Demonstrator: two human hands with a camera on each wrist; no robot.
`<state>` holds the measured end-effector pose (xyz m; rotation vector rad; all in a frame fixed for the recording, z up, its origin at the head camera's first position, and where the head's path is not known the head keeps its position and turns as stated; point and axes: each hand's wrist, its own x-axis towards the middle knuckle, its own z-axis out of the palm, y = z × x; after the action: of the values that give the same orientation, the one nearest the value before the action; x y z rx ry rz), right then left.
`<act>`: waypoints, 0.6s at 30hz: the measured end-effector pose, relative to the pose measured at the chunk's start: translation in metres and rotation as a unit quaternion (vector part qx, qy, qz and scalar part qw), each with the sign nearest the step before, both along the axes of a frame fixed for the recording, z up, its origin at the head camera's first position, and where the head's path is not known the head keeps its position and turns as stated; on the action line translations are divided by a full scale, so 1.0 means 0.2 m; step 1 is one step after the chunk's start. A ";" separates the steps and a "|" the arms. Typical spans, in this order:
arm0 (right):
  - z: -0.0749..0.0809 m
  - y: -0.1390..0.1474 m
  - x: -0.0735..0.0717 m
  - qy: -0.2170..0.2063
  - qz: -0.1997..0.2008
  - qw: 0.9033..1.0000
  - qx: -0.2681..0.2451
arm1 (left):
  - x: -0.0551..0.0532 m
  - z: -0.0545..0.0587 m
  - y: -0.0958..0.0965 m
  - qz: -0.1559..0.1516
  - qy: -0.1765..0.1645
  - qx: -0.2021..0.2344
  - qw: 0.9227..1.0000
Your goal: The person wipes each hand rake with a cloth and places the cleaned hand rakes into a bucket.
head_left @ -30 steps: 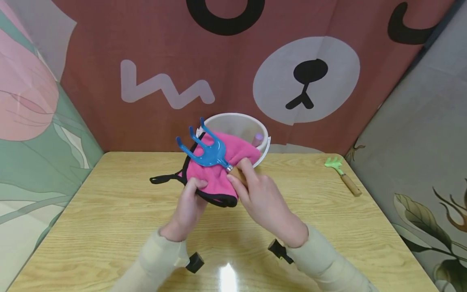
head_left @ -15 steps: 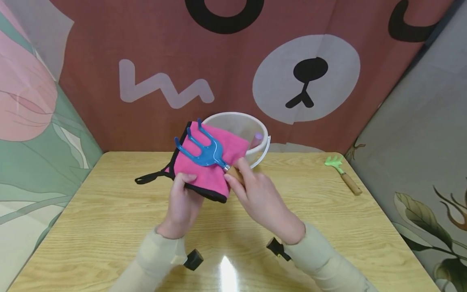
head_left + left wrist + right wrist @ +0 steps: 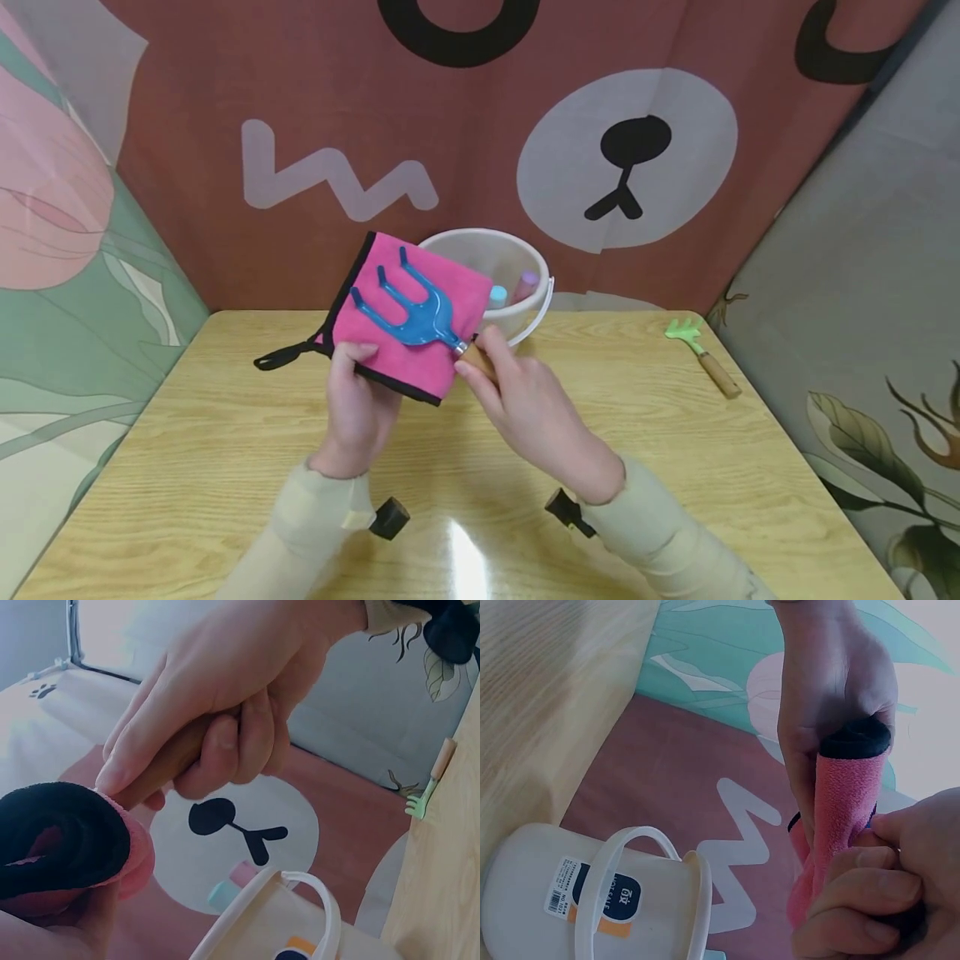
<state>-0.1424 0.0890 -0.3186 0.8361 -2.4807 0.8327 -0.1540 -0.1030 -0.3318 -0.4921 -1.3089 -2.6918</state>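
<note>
My left hand (image 3: 362, 421) holds a pink cloth (image 3: 467, 292) with black edging and a black hanging loop, thumb on top and fingers beneath. Across the cloth lies a blue three-tined hand rake (image 3: 429, 321), tines pointing up and left. Its short wooden handle (image 3: 478, 360) is gripped by my right hand (image 3: 536, 412). In the left wrist view the right fingers curl round that handle (image 3: 169, 765), and the cloth (image 3: 139, 855) is folded over in front of it. Seen from the right wrist, the cloth (image 3: 844, 799) hangs between both hands.
Behind the hands stands a white bucket (image 3: 519, 320) with a handle, a label on its side. Inside it are a light-blue-topped thing (image 3: 498, 296) and a purple one (image 3: 527, 285). A small green rake (image 3: 684, 332) lies at the right back of the wooden table (image 3: 202, 467).
My left hand has drawn the cloth to the left and flattened it behind the rake. The rake has shifted slightly left, still in my right hand. More of the bucket's contents shows.
</note>
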 end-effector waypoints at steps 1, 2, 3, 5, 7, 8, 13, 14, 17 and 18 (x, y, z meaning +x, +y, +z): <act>0.00 0.00 0.00 0.002 0.001 1.000 0.000 | 0.00 0.00 -0.01 0.005 0.004 0.001 1.000; 0.00 0.00 0.00 0.002 0.002 1.000 0.000 | -0.01 0.00 -0.01 0.009 0.007 0.002 1.000; 0.00 -0.01 0.01 0.004 0.003 1.000 0.000 | -0.01 0.00 -0.02 0.013 0.008 0.005 1.000; 0.00 0.00 0.01 0.005 0.003 1.000 0.002 | -0.02 0.00 -0.03 0.020 0.013 0.009 1.000; 0.00 0.00 0.02 0.005 0.002 1.000 0.005 | -0.03 0.01 -0.04 0.032 0.013 0.016 0.999; 0.00 0.00 0.03 0.004 0.003 1.000 0.006 | -0.03 0.01 -0.05 0.037 0.012 0.017 0.999; -0.01 0.01 0.05 0.000 0.001 1.000 0.014 | -0.04 0.02 -0.08 0.062 0.004 0.014 0.998; -0.01 0.02 0.05 -0.003 0.001 1.000 0.015 | -0.04 0.02 -0.09 0.065 0.007 0.015 0.998; -0.02 0.02 0.06 -0.014 0.000 1.000 0.018 | -0.04 0.03 -0.11 0.076 0.017 0.018 0.997; -0.02 0.02 0.07 -0.019 0.000 1.000 0.017 | -0.04 0.04 -0.12 0.080 0.021 0.022 0.996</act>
<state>-0.1290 0.0937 -0.3234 0.8385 -2.5350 0.8155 -0.1620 -0.1263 -0.3240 -0.4185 -1.2204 -2.5582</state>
